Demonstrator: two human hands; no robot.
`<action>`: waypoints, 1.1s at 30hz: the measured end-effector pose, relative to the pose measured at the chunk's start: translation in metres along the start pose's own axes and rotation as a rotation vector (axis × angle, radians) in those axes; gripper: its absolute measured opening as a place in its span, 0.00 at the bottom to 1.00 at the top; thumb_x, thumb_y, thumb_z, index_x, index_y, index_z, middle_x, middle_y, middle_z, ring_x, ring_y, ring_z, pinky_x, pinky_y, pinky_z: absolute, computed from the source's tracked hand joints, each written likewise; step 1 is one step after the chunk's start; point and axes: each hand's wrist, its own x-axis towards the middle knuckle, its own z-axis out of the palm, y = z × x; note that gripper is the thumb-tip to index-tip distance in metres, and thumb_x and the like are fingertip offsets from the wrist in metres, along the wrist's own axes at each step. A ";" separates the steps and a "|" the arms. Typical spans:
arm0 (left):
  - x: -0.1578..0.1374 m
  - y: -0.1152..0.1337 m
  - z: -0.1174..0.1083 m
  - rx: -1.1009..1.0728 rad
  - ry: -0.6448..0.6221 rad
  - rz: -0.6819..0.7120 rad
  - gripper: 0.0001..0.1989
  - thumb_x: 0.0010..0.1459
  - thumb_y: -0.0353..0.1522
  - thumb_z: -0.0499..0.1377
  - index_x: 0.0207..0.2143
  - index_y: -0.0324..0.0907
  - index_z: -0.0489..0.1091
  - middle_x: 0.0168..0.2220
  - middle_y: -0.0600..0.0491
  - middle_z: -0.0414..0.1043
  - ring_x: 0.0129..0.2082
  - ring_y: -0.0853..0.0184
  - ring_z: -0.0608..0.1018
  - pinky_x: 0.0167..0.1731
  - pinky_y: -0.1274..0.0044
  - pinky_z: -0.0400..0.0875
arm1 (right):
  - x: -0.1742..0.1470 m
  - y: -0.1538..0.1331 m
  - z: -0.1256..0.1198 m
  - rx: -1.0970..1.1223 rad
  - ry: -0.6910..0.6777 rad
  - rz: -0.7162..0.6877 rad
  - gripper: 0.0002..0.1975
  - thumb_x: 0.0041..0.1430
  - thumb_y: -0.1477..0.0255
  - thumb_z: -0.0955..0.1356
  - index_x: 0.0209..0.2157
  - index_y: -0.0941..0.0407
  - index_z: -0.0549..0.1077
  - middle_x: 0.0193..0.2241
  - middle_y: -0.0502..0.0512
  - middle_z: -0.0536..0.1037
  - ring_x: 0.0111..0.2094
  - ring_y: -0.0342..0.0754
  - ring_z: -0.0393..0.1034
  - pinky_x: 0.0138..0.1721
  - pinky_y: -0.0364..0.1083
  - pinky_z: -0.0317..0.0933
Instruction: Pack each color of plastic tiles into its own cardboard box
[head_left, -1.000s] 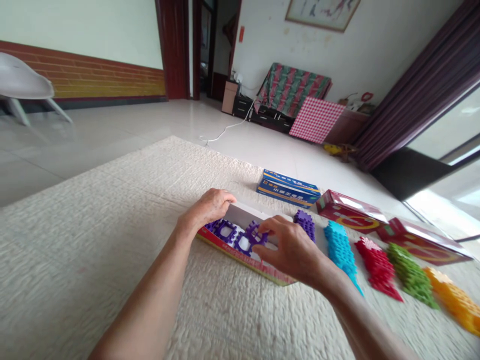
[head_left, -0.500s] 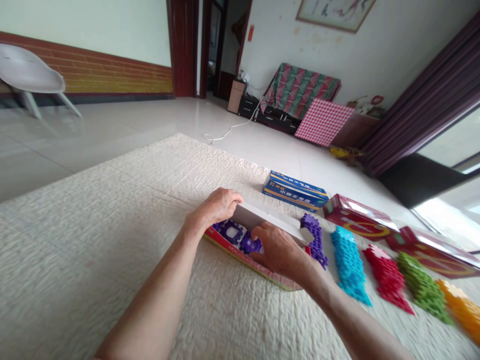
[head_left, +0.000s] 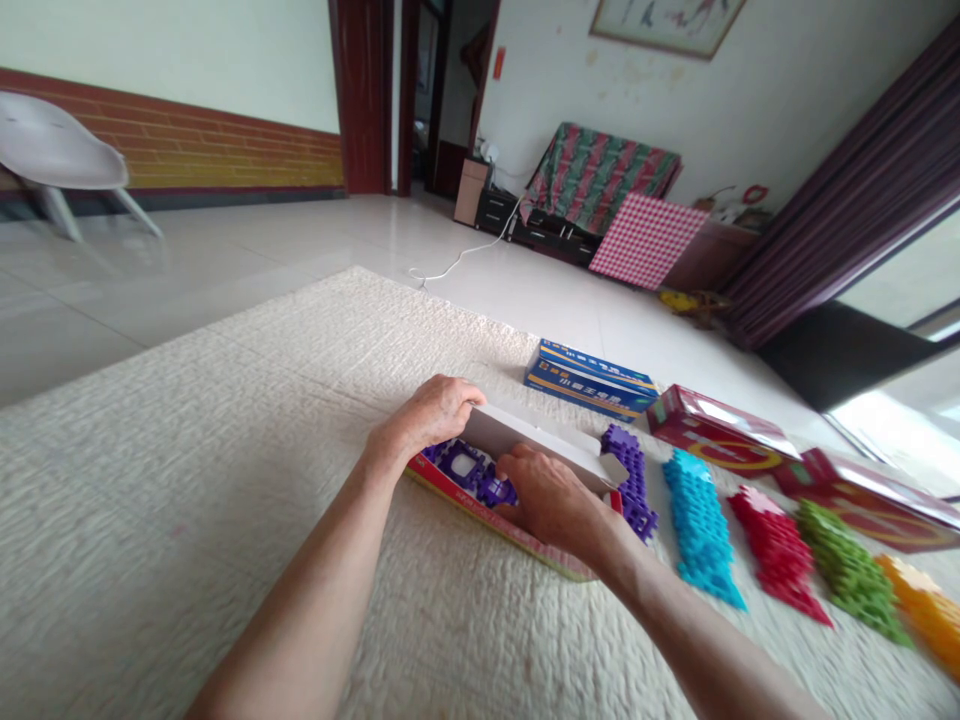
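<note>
An open red cardboard box (head_left: 465, 497) with a white-grey inside lies on the pale textured mat. Purple interlocking plastic blocks (head_left: 459, 464) with square holes sit in its left half. My left hand (head_left: 439, 408) grips the raised lid at the far left corner, thumb and fingers closed on its edge. Inside the box, my right hand (head_left: 544, 495) has its fingers curled over a purple block at the middle; the fingertips are partly hidden. Just past the box's right end lies a row of stacked purple blocks (head_left: 630, 480).
Rows of blue (head_left: 697, 525), red (head_left: 776, 552), green (head_left: 851, 570) and yellow blocks (head_left: 926, 610) lie to the right. A blue box (head_left: 592, 385) and two dark red boxes (head_left: 720, 435) stand behind them. A white chair (head_left: 60, 145) is far left.
My right hand has shifted slightly to the left inside the box, along with the purple block under its fingers. My left hand stays on the lid.
</note>
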 end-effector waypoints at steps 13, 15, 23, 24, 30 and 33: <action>0.000 0.006 -0.005 0.001 -0.047 -0.017 0.17 0.54 0.23 0.50 0.37 0.43 0.77 0.38 0.53 0.79 0.38 0.67 0.78 0.41 0.77 0.69 | -0.020 0.011 -0.027 0.047 0.194 0.080 0.06 0.55 0.70 0.66 0.31 0.57 0.73 0.28 0.55 0.75 0.28 0.46 0.69 0.27 0.44 0.55; 0.000 0.006 -0.005 0.020 -0.059 -0.018 0.17 0.54 0.22 0.50 0.37 0.43 0.77 0.38 0.53 0.79 0.38 0.67 0.78 0.41 0.77 0.69 | -0.035 0.024 -0.037 0.109 0.279 0.101 0.06 0.56 0.71 0.65 0.30 0.56 0.72 0.28 0.53 0.75 0.28 0.44 0.68 0.29 0.44 0.55; 0.001 0.006 -0.004 0.091 -0.061 -0.001 0.17 0.54 0.25 0.50 0.38 0.44 0.76 0.40 0.54 0.79 0.40 0.66 0.78 0.44 0.78 0.69 | -0.106 0.100 -0.014 0.098 0.347 0.406 0.07 0.56 0.71 0.63 0.30 0.56 0.72 0.28 0.52 0.75 0.28 0.45 0.69 0.30 0.45 0.58; 0.001 0.005 -0.004 0.098 -0.064 0.003 0.17 0.54 0.25 0.49 0.38 0.44 0.76 0.41 0.54 0.78 0.40 0.66 0.78 0.44 0.78 0.69 | -0.111 0.106 -0.004 0.090 0.310 0.429 0.07 0.55 0.72 0.63 0.31 0.56 0.73 0.30 0.53 0.75 0.30 0.46 0.70 0.32 0.45 0.59; 0.002 -0.002 0.000 0.102 -0.069 0.013 0.18 0.55 0.26 0.48 0.38 0.46 0.76 0.42 0.55 0.78 0.40 0.66 0.79 0.42 0.77 0.69 | -0.116 0.112 0.047 0.042 0.327 0.430 0.21 0.51 0.73 0.67 0.48 0.56 0.67 0.44 0.61 0.70 0.45 0.54 0.67 0.41 0.51 0.63; 0.001 -0.002 0.000 0.116 -0.062 0.014 0.18 0.54 0.26 0.48 0.39 0.46 0.76 0.42 0.56 0.78 0.40 0.67 0.79 0.43 0.78 0.69 | -0.113 0.109 0.061 0.044 0.367 0.422 0.23 0.50 0.74 0.68 0.50 0.55 0.65 0.45 0.61 0.68 0.45 0.55 0.66 0.42 0.52 0.64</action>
